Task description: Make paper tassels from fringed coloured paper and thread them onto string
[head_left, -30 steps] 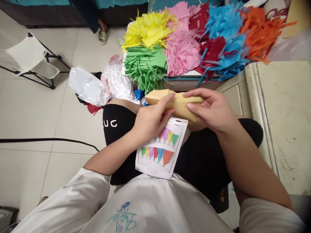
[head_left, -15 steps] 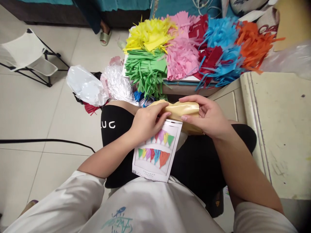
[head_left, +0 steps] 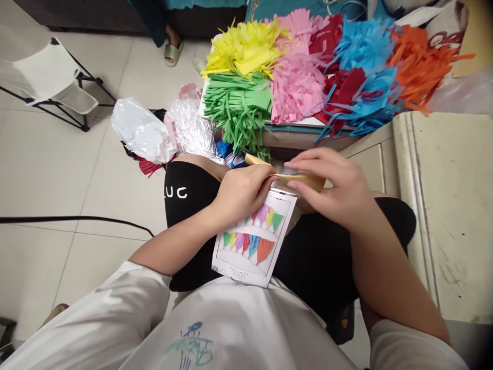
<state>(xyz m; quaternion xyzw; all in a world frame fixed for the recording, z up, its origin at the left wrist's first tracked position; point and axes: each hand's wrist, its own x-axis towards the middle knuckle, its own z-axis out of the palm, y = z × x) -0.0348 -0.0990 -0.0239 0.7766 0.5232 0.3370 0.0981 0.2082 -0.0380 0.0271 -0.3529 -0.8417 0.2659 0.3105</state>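
Observation:
My left hand (head_left: 241,191) and my right hand (head_left: 335,186) both pinch a tan, shiny paper packet (head_left: 304,178) held over my lap, seen almost edge-on. Just beneath it a white card printed with coloured triangle bunting (head_left: 254,241) lies on my black-clad thighs. My left fingers close on the packet's left end, my right fingers curl over its right part. Beyond my knees a low table holds piles of fringed paper: yellow (head_left: 242,46), green (head_left: 236,105), pink (head_left: 295,77), dark red, blue (head_left: 364,67) and orange (head_left: 421,61).
A cream cabinet top (head_left: 450,205) stands at my right. Crumpled white and clear plastic bags (head_left: 162,133) lie on the tiled floor by my left knee. A white folding stool (head_left: 50,82) stands far left, a black cable (head_left: 69,220) crosses the floor, and another person's sandalled foot (head_left: 172,49) shows beyond.
The tan packet has been turned from showing its broad face to nearly edge-on and lowered slightly toward the card. Both hands stayed on it.

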